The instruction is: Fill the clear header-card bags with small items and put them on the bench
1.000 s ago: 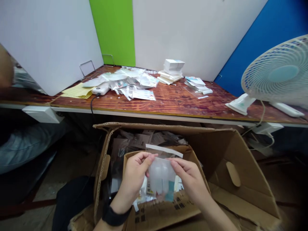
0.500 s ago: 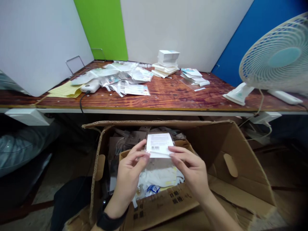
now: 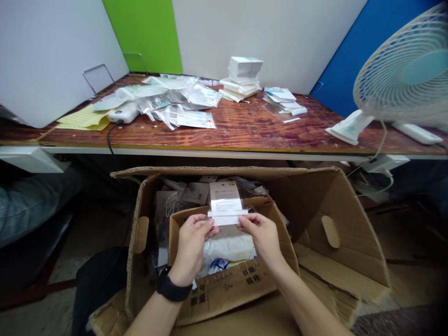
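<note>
Both my hands pinch the top edge of a clear plastic bag with a white printed label facing me. A white strip runs across its lower edge between my fingertips. My left hand, with a black wristband on its wrist, holds one end of the strip. My right hand holds the other end. Both hands are over a small cardboard box that contains white packets. This box stands inside a larger open carton with dark flat packets behind it.
Beyond the carton stands a wood-topped table holding loose plastic bags, yellow papers, a white power bank and stacked white boxes. A white desk fan stands at the right. A dark bag sits left of the carton.
The bag has turned over since the oldest frame, and its printed label now faces me. My hands have drawn closer together and lower in view, and the table sits higher in the picture.
</note>
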Demonstrator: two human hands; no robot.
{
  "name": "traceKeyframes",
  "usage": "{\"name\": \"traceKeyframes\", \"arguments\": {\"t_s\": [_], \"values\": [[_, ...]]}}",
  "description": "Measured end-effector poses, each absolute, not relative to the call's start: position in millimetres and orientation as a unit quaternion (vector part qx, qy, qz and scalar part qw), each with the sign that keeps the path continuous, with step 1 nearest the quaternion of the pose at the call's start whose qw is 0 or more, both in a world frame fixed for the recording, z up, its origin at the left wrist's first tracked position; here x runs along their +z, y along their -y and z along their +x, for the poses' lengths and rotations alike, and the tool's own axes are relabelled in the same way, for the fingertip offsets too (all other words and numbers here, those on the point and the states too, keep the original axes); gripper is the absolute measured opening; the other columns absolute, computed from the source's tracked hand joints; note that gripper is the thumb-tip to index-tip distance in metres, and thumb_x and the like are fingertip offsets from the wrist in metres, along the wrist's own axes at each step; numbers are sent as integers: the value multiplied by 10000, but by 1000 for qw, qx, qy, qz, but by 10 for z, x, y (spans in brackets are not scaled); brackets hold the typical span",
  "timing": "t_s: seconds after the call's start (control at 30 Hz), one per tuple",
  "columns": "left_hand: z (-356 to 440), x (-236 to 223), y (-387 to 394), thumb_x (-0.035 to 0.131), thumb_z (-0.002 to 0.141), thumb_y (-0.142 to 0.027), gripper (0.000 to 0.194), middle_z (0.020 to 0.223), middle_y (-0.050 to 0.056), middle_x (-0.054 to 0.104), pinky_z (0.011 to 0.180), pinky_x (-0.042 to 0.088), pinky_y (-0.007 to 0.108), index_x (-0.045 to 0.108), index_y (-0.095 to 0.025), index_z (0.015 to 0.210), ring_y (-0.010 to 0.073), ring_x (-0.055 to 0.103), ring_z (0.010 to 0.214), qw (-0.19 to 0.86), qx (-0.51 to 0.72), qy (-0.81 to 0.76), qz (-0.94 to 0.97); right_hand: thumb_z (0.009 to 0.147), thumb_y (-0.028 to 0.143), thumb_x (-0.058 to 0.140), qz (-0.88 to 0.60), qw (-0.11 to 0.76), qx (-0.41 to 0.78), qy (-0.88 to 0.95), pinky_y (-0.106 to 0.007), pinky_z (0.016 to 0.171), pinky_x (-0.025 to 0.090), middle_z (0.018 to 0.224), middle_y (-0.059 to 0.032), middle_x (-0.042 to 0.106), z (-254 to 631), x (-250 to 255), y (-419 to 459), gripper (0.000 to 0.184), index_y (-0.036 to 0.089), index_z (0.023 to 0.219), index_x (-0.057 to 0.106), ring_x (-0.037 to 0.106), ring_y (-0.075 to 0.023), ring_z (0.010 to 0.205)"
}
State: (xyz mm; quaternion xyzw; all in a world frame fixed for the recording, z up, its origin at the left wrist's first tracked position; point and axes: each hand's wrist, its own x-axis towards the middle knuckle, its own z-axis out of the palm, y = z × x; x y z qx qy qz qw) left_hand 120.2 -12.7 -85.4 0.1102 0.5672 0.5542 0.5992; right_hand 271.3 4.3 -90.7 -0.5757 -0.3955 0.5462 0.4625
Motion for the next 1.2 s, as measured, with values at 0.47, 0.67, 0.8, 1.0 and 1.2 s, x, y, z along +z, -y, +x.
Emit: {"name": "traceKeyframes", "arguments": {"t_s": [0.47, 0.67, 0.8, 1.0, 1.2], "values": [[1105, -924, 153, 631, 700, -78, 54, 757, 117, 670, 530, 509, 216, 653, -69, 748, 148, 628, 638, 678, 496, -536, 84, 637, 246, 719, -525, 422, 696, 249, -254, 618, 521, 680, -33, 666, 2816, -955, -80, 181, 156, 678, 568, 636, -143, 627], [1174, -926, 158, 659, 659, -131, 82, 799, 75, 673, 649, 499, 221, 664, -99, 734, 129, 613, 715, 637, 564, -517, 89, 677, 286, 675, -518, 452, 666, 288, -305, 688, 517, 714, -25, 642, 2753, -1002, -51, 177, 166, 664, 546, 618, -157, 684], [1203, -949, 170, 668, 630, -160, 109, 734, 65, 679, 701, 497, 251, 666, -98, 720, 146, 625, 724, 606, 583, -531, 104, 700, 317, 633, -542, 464, 612, 342, -342, 706, 514, 707, -13, 609, 2744, -1056, -39, 177, 174, 667, 533, 591, -165, 690], [1253, -936, 204, 668, 657, -223, 132, 706, 49, 685, 653, 526, 255, 678, -100, 703, 133, 625, 645, 575, 560, -571, 172, 694, 277, 644, -600, 456, 404, 519, -397, 850, 426, 875, -69, 600, 2808, -889, -37, 203, 179, 865, 596, 539, -228, 862], [1299, -917, 257, 647, 693, -253, 137, 695, 34, 683, 684, 533, 283, 684, -123, 716, 174, 646, 668, 539, 538, -591, 265, 840, 238, 475, -477, 323, 361, 733, -331, 803, 443, 936, -75, 654, 2695, -646, -93, 191, 197, 927, 640, 585, -211, 888]]}}
